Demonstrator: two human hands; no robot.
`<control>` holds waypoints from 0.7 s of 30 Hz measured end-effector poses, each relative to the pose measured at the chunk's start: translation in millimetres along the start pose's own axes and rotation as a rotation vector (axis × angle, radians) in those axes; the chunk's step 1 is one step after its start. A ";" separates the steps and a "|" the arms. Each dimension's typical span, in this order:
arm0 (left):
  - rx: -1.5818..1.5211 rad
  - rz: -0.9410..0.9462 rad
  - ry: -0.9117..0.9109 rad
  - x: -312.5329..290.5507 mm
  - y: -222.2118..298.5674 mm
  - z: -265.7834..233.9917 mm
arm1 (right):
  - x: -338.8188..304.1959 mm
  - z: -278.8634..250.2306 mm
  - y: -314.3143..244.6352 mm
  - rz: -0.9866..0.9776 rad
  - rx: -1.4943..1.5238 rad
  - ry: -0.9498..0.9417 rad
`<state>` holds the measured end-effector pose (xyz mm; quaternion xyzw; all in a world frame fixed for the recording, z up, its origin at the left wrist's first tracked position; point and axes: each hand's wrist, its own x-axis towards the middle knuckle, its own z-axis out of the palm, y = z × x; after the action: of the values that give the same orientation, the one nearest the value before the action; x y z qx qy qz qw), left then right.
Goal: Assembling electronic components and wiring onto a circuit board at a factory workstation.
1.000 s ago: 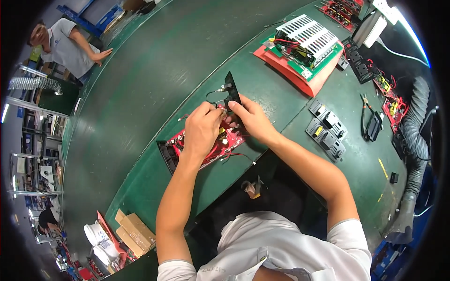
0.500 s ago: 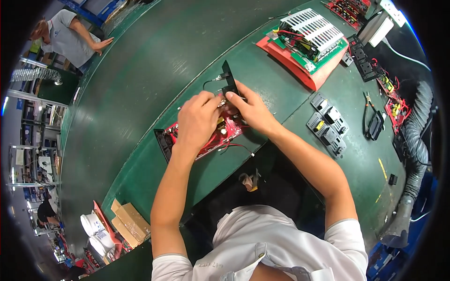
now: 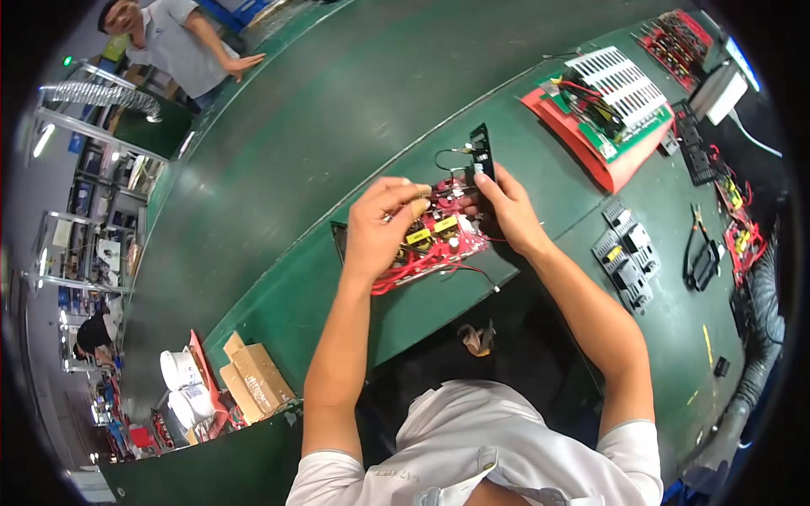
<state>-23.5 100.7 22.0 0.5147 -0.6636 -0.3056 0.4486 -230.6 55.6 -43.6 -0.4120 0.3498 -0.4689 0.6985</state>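
A red circuit board [image 3: 438,238] with yellow-labelled parts and red wires lies on the green bench in front of me. My right hand [image 3: 516,211] grips a black end panel [image 3: 482,152] that stands upright at the board's right end. A thin black cable [image 3: 439,160] loops out from the panel's left face. My left hand [image 3: 381,226] is over the left part of the board, thumb and fingers pinched together near its far edge. What sits between those fingertips is too small to make out. Another black end panel [image 3: 339,240] shows partly behind my left hand.
At the far right, a white slotted metal cover on a green board [image 3: 620,93] rests on red sheeting [image 3: 582,156]. Grey socket plates [image 3: 626,257] and pliers [image 3: 695,232] lie right. A cardboard box [image 3: 256,377] and white spools [image 3: 187,390] stand lower left. A person [image 3: 181,51] stands across the bench.
The whole view has shifted, with the bench things now farther right and lower. My left hand has drawn leftward from the panel, uncovering more of the board. My right hand keeps hold of the panel.
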 end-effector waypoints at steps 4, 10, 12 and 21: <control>-0.365 -0.268 0.000 18.5 0.4 -3.6 | 4.6 8.4 -1.2 -0.084 0.014 -0.053; -0.520 -0.365 -0.239 40.5 -9.2 -2.5 | 5.7 3.1 -2.4 -0.078 0.033 -0.055; -0.501 -0.351 -0.285 42.6 -7.6 -2.7 | 6.2 0.9 -1.7 -0.076 0.027 -0.076; -0.284 -0.324 -0.167 54.0 -5.4 0.0 | 0.1 5.3 -6.8 -0.173 -0.178 -0.067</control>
<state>-24.9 47.5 32.5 0.5193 -0.5574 -0.5055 0.4051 -228.3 55.4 -35.2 -0.5163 0.3298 -0.4806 0.6274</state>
